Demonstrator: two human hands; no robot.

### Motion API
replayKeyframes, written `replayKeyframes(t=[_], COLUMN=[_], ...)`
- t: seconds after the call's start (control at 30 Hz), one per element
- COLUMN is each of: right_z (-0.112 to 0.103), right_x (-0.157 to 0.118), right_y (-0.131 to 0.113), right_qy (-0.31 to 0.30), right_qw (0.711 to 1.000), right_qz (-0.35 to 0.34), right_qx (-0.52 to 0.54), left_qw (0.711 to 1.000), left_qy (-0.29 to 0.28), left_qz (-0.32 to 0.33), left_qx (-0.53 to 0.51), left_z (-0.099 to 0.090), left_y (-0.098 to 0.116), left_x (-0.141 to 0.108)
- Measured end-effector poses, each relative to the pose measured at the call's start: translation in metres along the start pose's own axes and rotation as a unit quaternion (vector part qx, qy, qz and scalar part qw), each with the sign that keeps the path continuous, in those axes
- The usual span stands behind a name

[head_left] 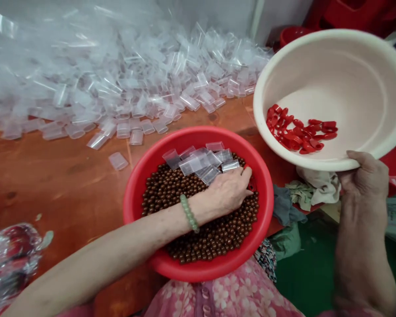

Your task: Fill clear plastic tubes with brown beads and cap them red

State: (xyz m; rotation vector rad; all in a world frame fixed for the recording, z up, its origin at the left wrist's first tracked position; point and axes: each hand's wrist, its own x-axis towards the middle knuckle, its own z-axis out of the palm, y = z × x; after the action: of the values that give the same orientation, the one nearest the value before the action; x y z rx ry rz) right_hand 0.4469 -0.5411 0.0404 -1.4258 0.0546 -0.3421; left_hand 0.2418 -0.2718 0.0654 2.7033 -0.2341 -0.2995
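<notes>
A red basin (132, 200) holds many small brown beads (204, 242), with several clear plastic sleeves (198, 160) lying on top. My left hand (229, 189), a green bead bracelet on its wrist, reaches into this basin at the right side. Its fingers are closed around red pieces (251, 184), which are partly hidden. My right hand (366, 171) grips the lower rim of a large white basin (353, 97), which is tilted toward me. Several glossy red pieces (298, 132) lie inside it at the lower left.
A big heap of clear plastic sleeves (135, 88) covers the back of the wooden table (69, 193). One loose sleeve (118, 161) lies nearer. A wrapped bundle (15, 259) sits at the left edge. Cloths (320, 187) hang below the white basin.
</notes>
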Motion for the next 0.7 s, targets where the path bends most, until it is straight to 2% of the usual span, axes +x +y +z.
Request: replayKeyframes(t=[0.13, 0.27, 0.4, 0.5, 0.6, 0.7], right_z=[0.016, 0.032, 0.045, 0.051, 0.054, 0.053], right_x=[-0.029, -0.060, -0.086, -0.100, -0.109, -0.119], right_y=[-0.035, -0.056, -0.062, -0.056, -0.048, -0.045], right_qy=[0.033, 0.032, 0.024, 0.034, 0.039, 0.049], right_qw=[0.999, 0.998, 0.994, 0.987, 0.982, 0.971], right_qz=[-0.016, -0.032, -0.101, -0.155, -0.178, -0.218], right_qx=[0.036, 0.050, 0.027, -0.011, -0.039, -0.081], left_qw=[0.995, 0.995, 0.999, 0.988, 0.952, 0.865], left_qy=[0.025, 0.024, -0.006, 0.023, 0.112, 0.218], left_qz=[0.005, 0.008, -0.043, -0.098, -0.127, -0.134], left_qx=[0.092, 0.101, 0.008, -0.113, -0.257, -0.431], left_z=[0.012, 0.005, -0.008, -0.012, -0.010, -0.004], left_y=[0.010, 0.006, -0.004, -0.015, -0.029, -0.041], left_x=[0.013, 0.006, -0.027, -0.050, -0.064, -0.071])
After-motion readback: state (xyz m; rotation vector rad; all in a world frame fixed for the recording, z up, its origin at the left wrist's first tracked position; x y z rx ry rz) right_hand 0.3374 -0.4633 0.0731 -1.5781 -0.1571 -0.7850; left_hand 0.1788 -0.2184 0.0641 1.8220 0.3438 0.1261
